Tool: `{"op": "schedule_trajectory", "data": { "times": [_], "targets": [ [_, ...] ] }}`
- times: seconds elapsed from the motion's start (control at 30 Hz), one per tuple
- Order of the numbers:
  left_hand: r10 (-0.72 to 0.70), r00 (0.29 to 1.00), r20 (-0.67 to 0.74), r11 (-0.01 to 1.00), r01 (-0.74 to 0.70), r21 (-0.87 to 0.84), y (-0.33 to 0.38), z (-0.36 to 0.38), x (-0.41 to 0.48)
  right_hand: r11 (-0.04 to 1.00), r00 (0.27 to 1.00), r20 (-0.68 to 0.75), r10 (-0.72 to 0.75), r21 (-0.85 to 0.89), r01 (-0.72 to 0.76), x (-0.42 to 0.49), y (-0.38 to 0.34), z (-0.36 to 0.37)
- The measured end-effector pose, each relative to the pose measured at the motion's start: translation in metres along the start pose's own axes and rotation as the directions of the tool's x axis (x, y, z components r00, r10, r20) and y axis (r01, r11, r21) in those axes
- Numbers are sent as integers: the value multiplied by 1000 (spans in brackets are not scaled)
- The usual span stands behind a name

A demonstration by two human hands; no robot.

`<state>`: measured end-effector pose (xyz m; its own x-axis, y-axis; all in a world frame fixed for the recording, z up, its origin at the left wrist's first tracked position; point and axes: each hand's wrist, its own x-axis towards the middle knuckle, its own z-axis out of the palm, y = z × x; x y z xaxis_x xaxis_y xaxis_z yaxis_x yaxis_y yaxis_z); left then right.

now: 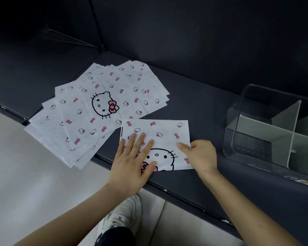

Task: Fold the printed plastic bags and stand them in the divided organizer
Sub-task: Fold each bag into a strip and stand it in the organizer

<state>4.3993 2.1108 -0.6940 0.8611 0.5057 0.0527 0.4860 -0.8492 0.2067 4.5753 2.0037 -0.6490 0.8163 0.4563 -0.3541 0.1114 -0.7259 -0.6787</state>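
L hand (132, 160) flat on folded bag (160, 132), R hand (199, 155) pinching its rt edge.

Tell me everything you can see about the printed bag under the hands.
The bag looks like thin white plastic, printed with small cat faces and pink bows, plus one large cat face upside down toward the near edge. It lies flat on the dark surface near the front edge, its far left corner meeting the fanned pile. The left hand presses flat on its left part, fingers spread; the right hand pinches its right edge.
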Motion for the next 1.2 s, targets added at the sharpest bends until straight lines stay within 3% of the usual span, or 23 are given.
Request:
{"op": "schedule_trajectory", "data": {
  "times": [0.07,0.1,0.17,0.23,0.33,0.47,0.6,0.67,0.73,0.87,0.97,1.07,1.2],
  "targets": [
    [-1,1000,-3,1000,1,17,1,0,0,990,998,-32,-52,-130,47,-4,-4,1],
    [-2,1000,-8,1000,3,20,2,0,0,948,980,-116,-160,-295,119,-7,-3,1],
    [-5,1000,-21,1000,5,13,3,0,1,754,829,-239,-506,-589,290,-18,5,9],
    [-3,999,-32,1000,4,12,4,0,1,579,711,-111,-694,-674,459,-32,14,24],
    [1,999,-44,1000,0,15,5,-1,0,564,762,35,-647,-651,509,-42,28,41],
    [-5,999,-52,1000,5,11,5,-1,0,591,813,18,-582,-677,438,-37,55,24],
    [-11,999,-36,1000,12,15,6,-2,0,650,818,-72,-571,-649,396,-35,73,3],
    [-12,1000,-28,1000,13,12,5,-2,0,669,780,-113,-616,-598,442,-36,72,1],
    [-15,1000,-18,1000,15,8,5,-3,0,617,688,-95,-719,-543,569,-36,67,0],
    [-11,1000,-3,1000,11,-12,4,-2,0,309,415,85,-906,-537,785,-27,66,-4],
    [-1,1000,-4,998,1,-59,3,-3,0,177,304,166,-938,-525,832,-15,67,-3],
    [8,1000,-4,978,-9,-207,-2,-8,-2,181,301,178,-937,-490,852,-9,66,0],
    [143,990,-8,943,-139,-303,-25,-17,-6,325,417,119,-901,-451,831,-7,53,-1]
  ]
}}
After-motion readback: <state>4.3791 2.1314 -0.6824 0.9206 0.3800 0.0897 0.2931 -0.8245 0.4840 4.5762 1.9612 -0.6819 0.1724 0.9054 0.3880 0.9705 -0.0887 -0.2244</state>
